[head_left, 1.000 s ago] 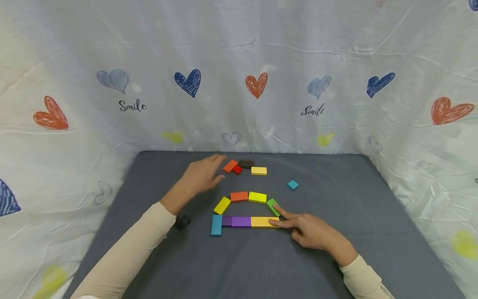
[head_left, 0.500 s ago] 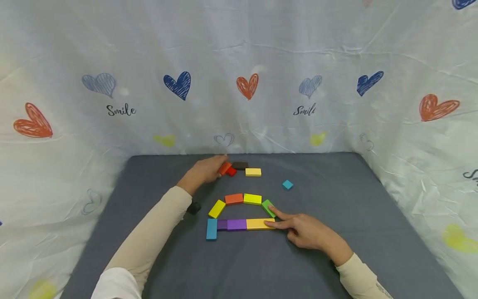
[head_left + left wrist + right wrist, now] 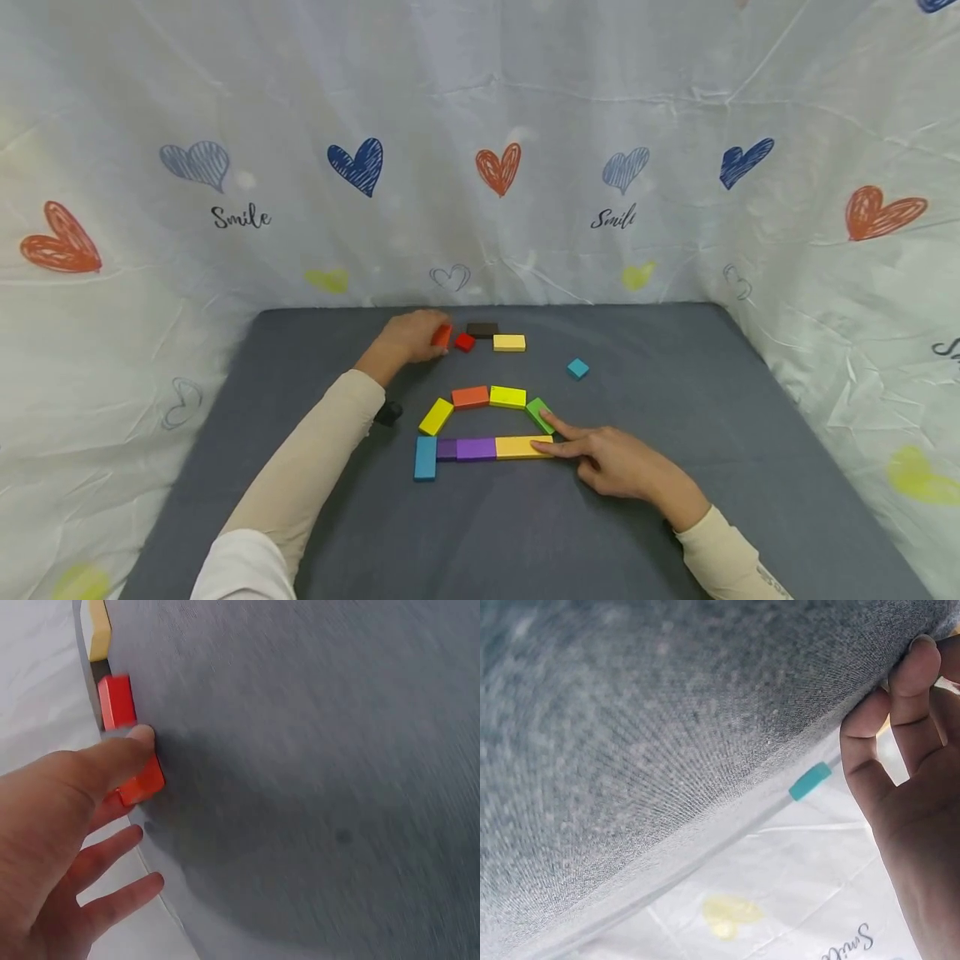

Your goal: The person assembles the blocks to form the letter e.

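Observation:
At the back of the table my left hand (image 3: 411, 335) pinches an orange block (image 3: 442, 336) between thumb and fingers; the other fingers are spread in the left wrist view. A small red block (image 3: 465, 342) lies just right of it. My right hand (image 3: 617, 463) reaches in from the right, one fingertip touching a green block (image 3: 536, 410) and another resting on an amber block (image 3: 513, 448). The green block ends an arch with a yellow block (image 3: 507, 397), an orange-red block (image 3: 470, 398) and another yellow block (image 3: 436, 417). Below, purple blocks (image 3: 476, 450) continue the amber block's row.
A blue block (image 3: 424, 458) stands across the row's left end. Behind the arch lie a black block (image 3: 482, 330), a pale yellow block (image 3: 509, 342) and, farther right, a small teal block (image 3: 577, 368). A white printed cloth (image 3: 420, 242) hangs behind the grey table (image 3: 480, 533).
My left hand has reached to the back and taken the orange block, drawing it slightly left, away from the red one. My right hand stays on the green and amber blocks.

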`<move>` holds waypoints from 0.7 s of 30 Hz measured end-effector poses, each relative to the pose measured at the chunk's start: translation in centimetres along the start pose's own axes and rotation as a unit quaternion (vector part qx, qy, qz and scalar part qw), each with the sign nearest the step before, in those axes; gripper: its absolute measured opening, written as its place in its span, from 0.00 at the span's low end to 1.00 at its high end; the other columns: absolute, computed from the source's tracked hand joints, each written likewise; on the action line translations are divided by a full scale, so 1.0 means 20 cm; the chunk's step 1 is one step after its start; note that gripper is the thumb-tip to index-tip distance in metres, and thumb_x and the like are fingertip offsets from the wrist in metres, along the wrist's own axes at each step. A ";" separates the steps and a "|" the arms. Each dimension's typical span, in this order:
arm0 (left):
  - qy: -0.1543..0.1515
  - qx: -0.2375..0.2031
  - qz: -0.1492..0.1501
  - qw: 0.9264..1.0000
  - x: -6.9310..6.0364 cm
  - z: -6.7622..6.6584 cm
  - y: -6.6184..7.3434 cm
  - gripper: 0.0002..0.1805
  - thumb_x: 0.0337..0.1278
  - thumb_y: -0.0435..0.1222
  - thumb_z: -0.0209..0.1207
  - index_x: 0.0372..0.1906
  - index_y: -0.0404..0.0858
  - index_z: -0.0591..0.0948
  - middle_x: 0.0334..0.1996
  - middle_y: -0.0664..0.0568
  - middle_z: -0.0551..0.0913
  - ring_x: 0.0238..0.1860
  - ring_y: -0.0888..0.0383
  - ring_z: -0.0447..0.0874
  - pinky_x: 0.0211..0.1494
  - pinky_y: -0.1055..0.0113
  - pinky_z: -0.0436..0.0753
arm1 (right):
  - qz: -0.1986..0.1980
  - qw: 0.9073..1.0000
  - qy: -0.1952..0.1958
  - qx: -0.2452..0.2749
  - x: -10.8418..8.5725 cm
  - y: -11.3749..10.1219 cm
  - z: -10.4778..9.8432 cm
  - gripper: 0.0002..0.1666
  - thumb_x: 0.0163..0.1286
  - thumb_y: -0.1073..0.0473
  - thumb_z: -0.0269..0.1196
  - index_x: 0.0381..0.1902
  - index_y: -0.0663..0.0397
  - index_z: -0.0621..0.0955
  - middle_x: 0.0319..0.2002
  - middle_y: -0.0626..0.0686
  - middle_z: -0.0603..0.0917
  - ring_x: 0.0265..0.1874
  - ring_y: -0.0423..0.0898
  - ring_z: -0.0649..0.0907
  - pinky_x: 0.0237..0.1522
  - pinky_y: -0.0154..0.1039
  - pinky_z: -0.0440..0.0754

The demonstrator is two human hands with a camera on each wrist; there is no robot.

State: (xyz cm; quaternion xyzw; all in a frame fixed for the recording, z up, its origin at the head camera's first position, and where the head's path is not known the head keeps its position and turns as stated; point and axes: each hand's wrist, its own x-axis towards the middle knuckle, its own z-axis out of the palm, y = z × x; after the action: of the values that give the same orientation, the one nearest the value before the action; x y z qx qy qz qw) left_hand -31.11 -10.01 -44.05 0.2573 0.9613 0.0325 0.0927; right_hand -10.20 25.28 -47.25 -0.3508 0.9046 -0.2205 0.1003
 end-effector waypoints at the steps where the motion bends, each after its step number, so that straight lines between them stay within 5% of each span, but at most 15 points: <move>1: 0.004 0.001 -0.006 1.000 -0.01 0.00 -0.02 0.33 0.69 0.49 0.69 0.73 0.42 0.76 0.68 0.45 0.79 0.60 0.48 0.78 0.64 0.47 0.80 | 0.001 1.000 -0.001 0.000 0.00 0.00 0.00 0.48 0.66 0.78 0.59 0.76 0.30 0.75 0.83 0.50 0.61 0.14 0.32 0.51 0.20 0.27 0.57; 7: 0.013 0.013 -0.043 0.999 -0.15 -0.02 -0.18 0.34 0.64 0.52 0.71 0.69 0.38 0.79 0.62 0.43 0.82 0.51 0.48 0.80 0.55 0.47 0.83 | 0.010 1.000 -0.007 -0.003 0.00 0.00 0.00 0.49 0.66 0.77 0.58 0.77 0.28 0.74 0.84 0.48 0.60 0.14 0.33 0.51 0.20 0.28 0.57; 12: 0.038 0.010 -0.060 0.997 -0.39 -0.03 -0.23 0.32 0.61 0.55 0.71 0.58 0.35 0.81 0.47 0.44 0.83 0.38 0.50 0.80 0.39 0.52 0.82 | 0.012 1.000 -0.015 -0.008 0.00 -0.01 0.00 0.48 0.67 0.76 0.57 0.77 0.26 0.73 0.84 0.47 0.59 0.15 0.33 0.51 0.21 0.28 0.57; 16: 0.093 -0.006 -0.066 0.993 -0.63 -0.04 -0.13 0.31 0.60 0.58 0.69 0.52 0.36 0.80 0.41 0.48 0.82 0.30 0.53 0.76 0.33 0.55 0.79 | 0.008 1.000 -0.016 -0.002 0.00 -0.01 -0.01 0.48 0.66 0.77 0.57 0.77 0.29 0.74 0.84 0.49 0.59 0.15 0.33 0.51 0.21 0.28 0.57; 21: 0.168 -0.002 -0.039 0.985 -0.92 -0.04 0.08 0.31 0.59 0.60 0.70 0.51 0.39 0.82 0.41 0.50 0.83 0.24 0.58 0.72 0.28 0.61 0.76 | 0.017 1.000 -0.022 -0.002 0.00 -0.01 -0.02 0.48 0.67 0.76 0.57 0.77 0.26 0.74 0.84 0.47 0.59 0.16 0.33 0.51 0.21 0.28 0.57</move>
State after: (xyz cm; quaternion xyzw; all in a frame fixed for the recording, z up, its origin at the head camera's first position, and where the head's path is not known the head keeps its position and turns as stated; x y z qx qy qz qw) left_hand -14.87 -17.76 -40.22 0.2100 0.9725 0.0738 -0.0679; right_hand -10.18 25.32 -46.90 -0.3404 0.9084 -0.2091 0.1237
